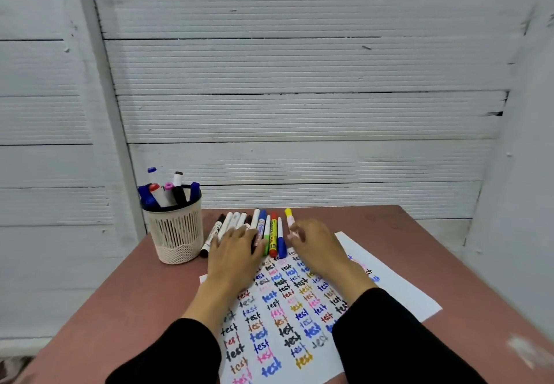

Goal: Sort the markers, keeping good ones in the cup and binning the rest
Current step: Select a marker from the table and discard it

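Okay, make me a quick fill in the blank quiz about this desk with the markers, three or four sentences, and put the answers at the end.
1. The cup of markers stands on the ____ side of the table.
2. The word written all over the paper is ____.
3. The left hand lies flat on the row of markers lying on the ____.
4. The right hand touches the marker with the ____ cap.

Answers: left; test; table; yellow

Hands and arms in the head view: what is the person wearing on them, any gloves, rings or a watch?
Both arms are in long black sleeves, the left sleeve and the right sleeve, plain with no visible markings, ending around the wrists. The left hand and right hand are bare: no gloves. No ring or watch shows, though the picture is slightly blurred.
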`<state>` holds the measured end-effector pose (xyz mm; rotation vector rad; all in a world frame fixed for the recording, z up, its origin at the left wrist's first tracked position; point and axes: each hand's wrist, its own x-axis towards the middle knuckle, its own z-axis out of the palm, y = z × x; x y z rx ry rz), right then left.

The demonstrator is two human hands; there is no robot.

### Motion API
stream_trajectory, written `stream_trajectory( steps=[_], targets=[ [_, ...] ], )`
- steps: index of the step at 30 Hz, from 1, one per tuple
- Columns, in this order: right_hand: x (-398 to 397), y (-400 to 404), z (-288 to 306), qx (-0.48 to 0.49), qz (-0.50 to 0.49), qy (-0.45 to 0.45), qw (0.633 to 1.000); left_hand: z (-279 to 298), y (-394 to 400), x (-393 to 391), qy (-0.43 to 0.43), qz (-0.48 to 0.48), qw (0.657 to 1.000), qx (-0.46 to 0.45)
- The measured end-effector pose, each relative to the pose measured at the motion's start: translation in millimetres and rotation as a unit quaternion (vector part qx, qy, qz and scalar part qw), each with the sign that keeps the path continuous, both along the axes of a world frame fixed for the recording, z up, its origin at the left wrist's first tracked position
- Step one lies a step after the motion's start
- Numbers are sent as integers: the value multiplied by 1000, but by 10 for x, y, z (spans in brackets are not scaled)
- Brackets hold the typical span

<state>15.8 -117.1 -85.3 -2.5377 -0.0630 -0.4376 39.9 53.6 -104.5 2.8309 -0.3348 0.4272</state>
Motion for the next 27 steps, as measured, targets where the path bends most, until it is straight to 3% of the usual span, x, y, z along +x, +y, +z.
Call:
stream_trajectory(
  steps=[8, 12, 15, 18, 22, 27],
  targets=[
    [85, 16, 19, -16, -91, -11, 996, 29, -7, -24, -21, 7, 1000, -18],
    [33, -213, 226, 96, -106, -173, 974, 92, -39, -97, -150, -13, 978, -142],
    [-28, -298, 334, 136, -10, -246, 960, 138, -74, -163, -197, -59, 947, -247],
    [-54, -278, 292, 98, 48, -274, 955, 175, -84, -208, -183, -114, 938, -272],
    [-46, -268, 222, 89, 78, -279, 953, 164, -60, -192, -152, -119, 944, -268],
    [-27, -288, 159, 65, 55, -262, 961, 134, -72, -168, -107, -114, 959, -235]
  ],
)
